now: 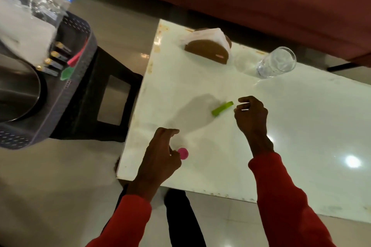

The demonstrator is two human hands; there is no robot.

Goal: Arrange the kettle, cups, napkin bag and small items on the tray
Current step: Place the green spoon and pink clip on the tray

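Cropping kettle (16,90) and napkin bag (26,16) leftward.

Glossy white table (281,126), clear glass cup (278,62), brushed-metal kettle (18,90), perforated plastic tray (80,32).

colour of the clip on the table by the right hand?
Lime green clip; clearest in the head view, just left of the right hand.
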